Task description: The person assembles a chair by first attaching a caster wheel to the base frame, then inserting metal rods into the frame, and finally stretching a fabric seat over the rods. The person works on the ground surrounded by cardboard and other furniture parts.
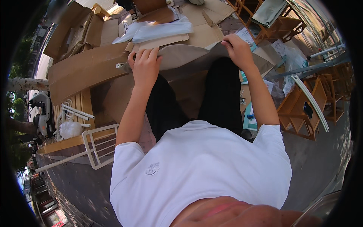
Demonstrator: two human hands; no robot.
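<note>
A grey-beige piece of fabric stretches across my knees between my two hands. My left hand has its fingers curled over the fabric's far edge near the left end. Just beside it, a white tube end sticks out of the fabric's left side. Farther right, my right hand grips the upper edge between thumb and fingers, and the cloth bunches up there. The fabric sags and folds between the hands, and part of its underside lies in shadow.
Flattened cardboard and clear plastic wrapping lie ahead. At left, white tubes and a white barred frame lie by a wooden bench. Rightward are a wooden frame bearing a phone, and curved white tubes.
</note>
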